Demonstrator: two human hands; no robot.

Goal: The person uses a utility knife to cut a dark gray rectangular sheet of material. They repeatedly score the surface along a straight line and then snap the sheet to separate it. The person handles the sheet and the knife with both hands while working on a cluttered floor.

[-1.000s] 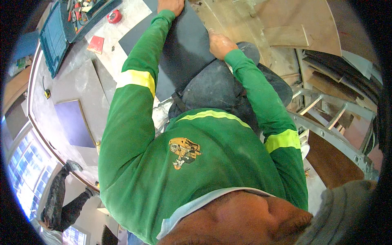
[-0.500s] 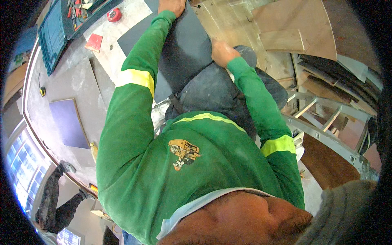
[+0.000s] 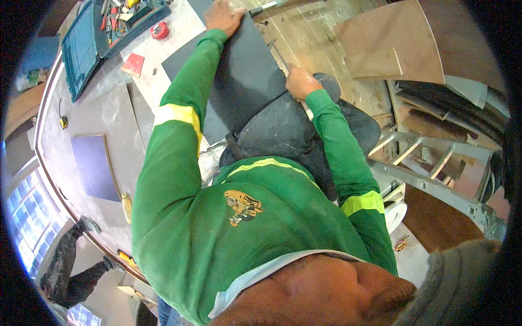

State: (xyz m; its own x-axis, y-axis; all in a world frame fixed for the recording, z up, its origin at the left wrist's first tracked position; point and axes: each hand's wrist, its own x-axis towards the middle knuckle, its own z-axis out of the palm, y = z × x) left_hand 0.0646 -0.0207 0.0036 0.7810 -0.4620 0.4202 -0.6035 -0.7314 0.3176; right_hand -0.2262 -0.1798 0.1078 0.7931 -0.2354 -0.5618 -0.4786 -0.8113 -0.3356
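Head view: left arm point(image 3: 186, 95) outstretched, fingers point(image 3: 236, 16) blurred, grip unclear — right fingers point(image 3: 293, 79) clasp tool point(image 3: 281, 62).

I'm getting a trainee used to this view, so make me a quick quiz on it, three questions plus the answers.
1. What is in the right hand's grip?
A) a red tape measure
B) a long thin item
C) a ladder rail

2. True or false: the teal toolbox lies open.

3. Fill in: the left hand is at the far end of a dark flat ____.

Key: 1. B; 2. true; 3. sheet.
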